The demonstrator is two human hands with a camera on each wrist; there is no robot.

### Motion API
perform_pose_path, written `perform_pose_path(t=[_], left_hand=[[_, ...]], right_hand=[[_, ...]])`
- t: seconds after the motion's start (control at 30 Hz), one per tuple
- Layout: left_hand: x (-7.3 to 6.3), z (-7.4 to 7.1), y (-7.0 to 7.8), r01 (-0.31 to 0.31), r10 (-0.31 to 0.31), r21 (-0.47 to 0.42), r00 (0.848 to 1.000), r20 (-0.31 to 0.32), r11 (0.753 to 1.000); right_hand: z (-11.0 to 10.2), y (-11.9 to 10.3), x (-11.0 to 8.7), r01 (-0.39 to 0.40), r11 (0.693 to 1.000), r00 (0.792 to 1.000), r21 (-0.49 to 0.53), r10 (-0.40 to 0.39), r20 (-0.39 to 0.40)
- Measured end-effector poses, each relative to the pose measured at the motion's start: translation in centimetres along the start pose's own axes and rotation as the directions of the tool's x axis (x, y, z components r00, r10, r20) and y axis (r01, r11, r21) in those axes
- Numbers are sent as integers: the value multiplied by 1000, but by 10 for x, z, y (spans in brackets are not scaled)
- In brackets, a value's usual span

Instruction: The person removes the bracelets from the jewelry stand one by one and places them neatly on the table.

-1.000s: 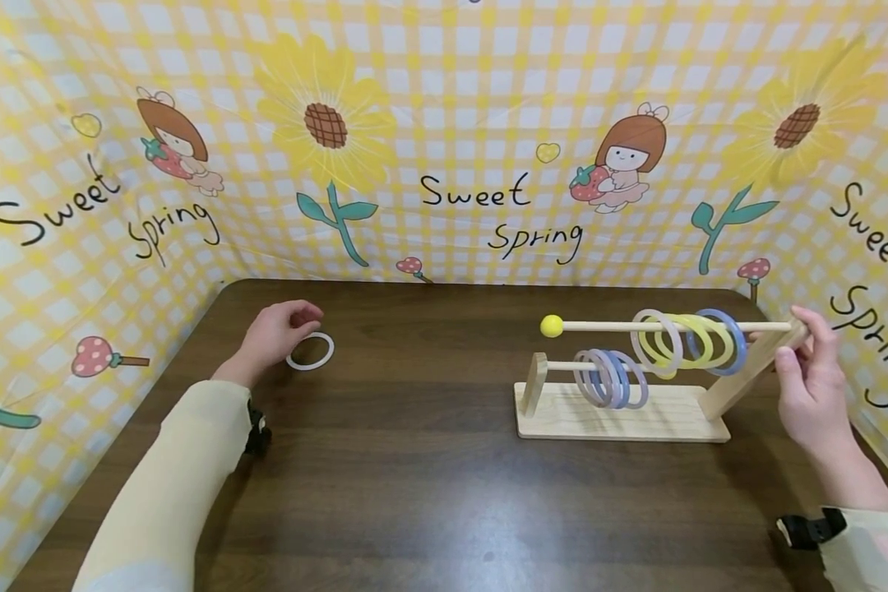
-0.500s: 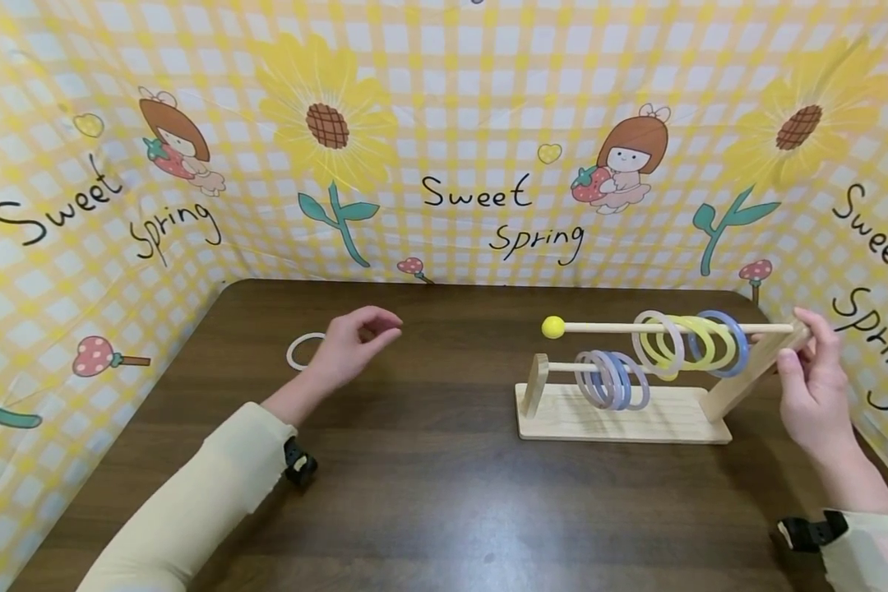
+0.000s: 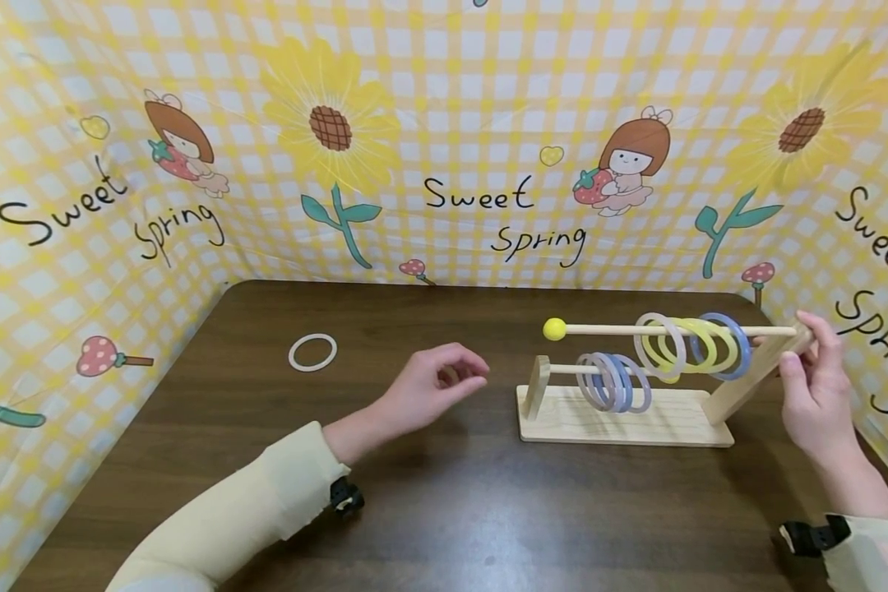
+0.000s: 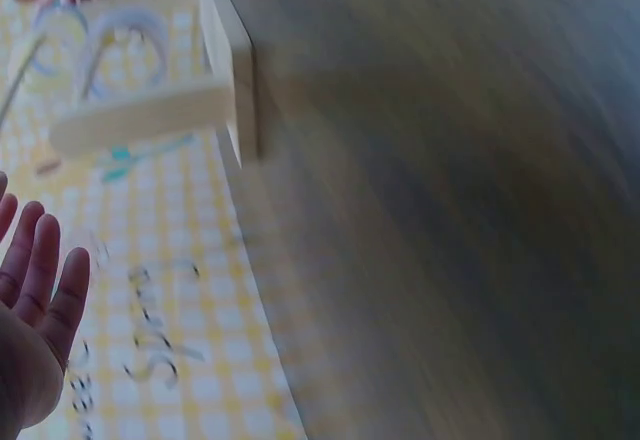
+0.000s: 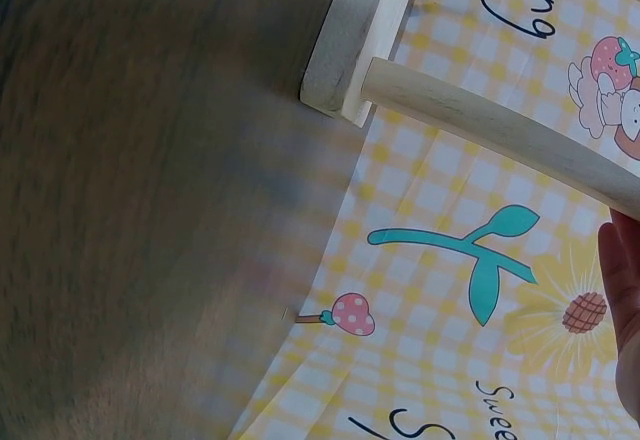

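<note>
A wooden ring rack (image 3: 622,426) stands on the right of the table, with a short post at its left end. Its upper rod, tipped by a yellow ball (image 3: 554,329), carries a pale pink ring, several yellow rings (image 3: 727,349) and blue rings (image 3: 745,352). Lilac and blue rings (image 3: 588,386) hang together on the lower rod. My right hand (image 3: 814,395) grips the top of the tall slanted post (image 3: 747,374), thumb in front. To the rack's left, my left hand (image 3: 432,385) hovers with loosely curved fingers and nothing visible in them. A white ring (image 3: 312,352) lies flat at the far left.
The dark wooden table (image 3: 429,526) ends at the back against a yellow-checked printed cloth (image 3: 474,99), which also rises at both sides. Black straps with small devices sit at both wrists.
My left hand has moved rightward and nearer, from beside the white ring toward the rack. The white ring stays on the table. My right hand keeps its hold on the post.
</note>
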State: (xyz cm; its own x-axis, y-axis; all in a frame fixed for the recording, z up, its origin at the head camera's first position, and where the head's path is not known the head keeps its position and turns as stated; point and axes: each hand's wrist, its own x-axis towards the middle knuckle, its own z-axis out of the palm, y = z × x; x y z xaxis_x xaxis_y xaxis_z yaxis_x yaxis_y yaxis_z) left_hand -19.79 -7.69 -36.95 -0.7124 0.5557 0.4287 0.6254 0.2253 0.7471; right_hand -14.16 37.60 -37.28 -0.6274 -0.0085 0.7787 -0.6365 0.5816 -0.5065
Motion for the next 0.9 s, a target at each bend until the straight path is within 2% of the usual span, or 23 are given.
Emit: perform_pose_path(t=[0.17,0.4,0.7,0.9], left_hand=[[4,19,17,-11,13,-51,999,42,999],[9,42,35,23,-11,-144,996,83,989],[24,68,49,45,-30,-252,997,64,967],[41,87,53,7,1,-314,1000,24,950]], right_hand=[[0,0,-1,6,1000,1000,8,-6,-5],[0,0,1,29,1000,999,2,-29,-18],[1,2,0,42,999,999,-17,-42,-20],[1,2,1,61,998,998,-12,-61,-19]])
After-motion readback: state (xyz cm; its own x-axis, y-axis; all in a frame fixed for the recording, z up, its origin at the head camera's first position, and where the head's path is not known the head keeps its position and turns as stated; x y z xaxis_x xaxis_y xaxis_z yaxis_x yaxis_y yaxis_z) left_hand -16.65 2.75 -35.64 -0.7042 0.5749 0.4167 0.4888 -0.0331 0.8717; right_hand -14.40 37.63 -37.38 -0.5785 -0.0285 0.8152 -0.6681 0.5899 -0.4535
